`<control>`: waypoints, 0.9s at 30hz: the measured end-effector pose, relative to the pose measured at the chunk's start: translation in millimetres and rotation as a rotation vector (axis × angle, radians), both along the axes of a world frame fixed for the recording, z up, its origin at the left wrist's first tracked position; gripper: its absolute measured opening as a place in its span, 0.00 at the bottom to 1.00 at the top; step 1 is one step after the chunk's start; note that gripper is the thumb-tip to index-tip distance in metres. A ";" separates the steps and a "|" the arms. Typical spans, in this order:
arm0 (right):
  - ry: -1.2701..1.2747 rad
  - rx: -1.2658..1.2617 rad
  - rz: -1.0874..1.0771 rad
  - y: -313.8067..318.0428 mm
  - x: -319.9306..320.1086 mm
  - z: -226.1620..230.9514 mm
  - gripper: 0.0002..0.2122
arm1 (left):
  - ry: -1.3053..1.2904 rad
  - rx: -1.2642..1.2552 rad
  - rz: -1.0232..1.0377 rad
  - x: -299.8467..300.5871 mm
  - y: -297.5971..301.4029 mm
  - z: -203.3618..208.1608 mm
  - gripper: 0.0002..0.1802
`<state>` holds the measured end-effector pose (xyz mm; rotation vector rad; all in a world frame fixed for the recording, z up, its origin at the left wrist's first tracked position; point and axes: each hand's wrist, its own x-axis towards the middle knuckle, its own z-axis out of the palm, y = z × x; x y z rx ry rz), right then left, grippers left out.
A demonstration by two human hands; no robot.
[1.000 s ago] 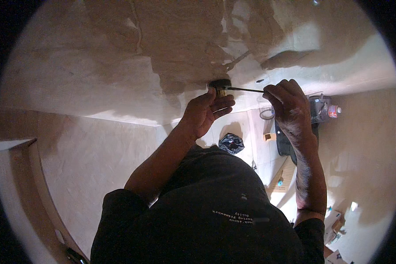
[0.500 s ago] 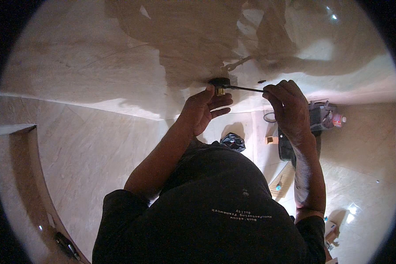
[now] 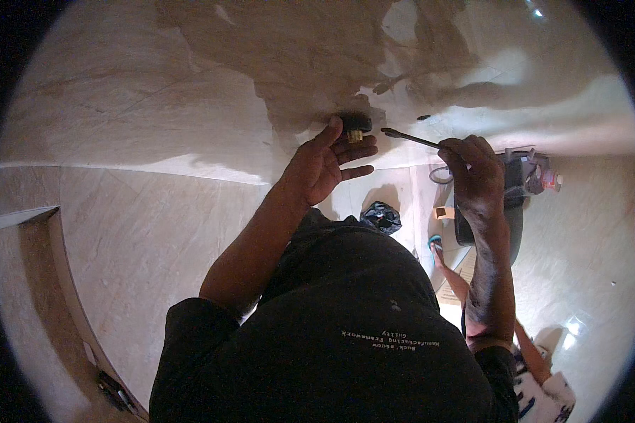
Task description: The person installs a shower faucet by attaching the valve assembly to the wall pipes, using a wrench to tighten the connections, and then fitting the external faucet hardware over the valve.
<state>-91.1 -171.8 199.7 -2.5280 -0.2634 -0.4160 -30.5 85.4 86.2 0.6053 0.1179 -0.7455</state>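
Note:
Near the marbled wall, my left hand [image 3: 319, 169] has its thumb against the side of a black round fitting [image 3: 360, 123] with a short brass threaded end [image 3: 355, 137]. Some of its fingers extend below the brass part; the rest are hidden behind it. Whether the fitting is fixed to the wall, I cannot tell. To the right, my right hand [image 3: 476, 176] is closed around the handle of a dark open-ended spanner [image 3: 410, 138]. The spanner's jaw points left toward the fitting, with a gap between them.
A small dark hole or mark [image 3: 423, 118] shows on the marbled wall [image 3: 155, 92]. Below are a black plastic bag [image 3: 381, 218], a dark case [image 3: 516, 185] and a bottle with a pink label [image 3: 552, 182]. Another person's arm [image 3: 534, 352] and sandalled foot [image 3: 436, 243] appear at the lower right.
The spanner has come away from the fitting, my right hand drawing it rightward. My left hand stays at the fitting. Another person has come into view at the lower right.

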 end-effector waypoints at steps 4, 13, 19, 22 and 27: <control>0.080 0.017 -0.075 -1.3 -13.4 -0.1 0.04 | 0.063 -0.025 -0.016 -4.4 0.6 2.2 0.36; 0.103 0.165 -0.147 11.6 -25.6 -10.9 0.04 | 0.024 -0.007 -0.021 -5.5 -0.1 -5.4 0.34; 0.038 0.053 -0.075 19.9 -22.9 -6.1 0.03 | -0.067 -0.005 -0.038 2.1 7.3 -11.4 0.30; 0.069 0.033 -0.084 25.7 -23.4 0.6 0.04 | -0.078 0.084 -0.058 4.3 10.2 -5.8 0.30; 0.052 0.020 -0.073 32.2 -21.3 6.2 0.04 | -0.070 -0.009 -0.124 7.5 17.3 -15.4 0.33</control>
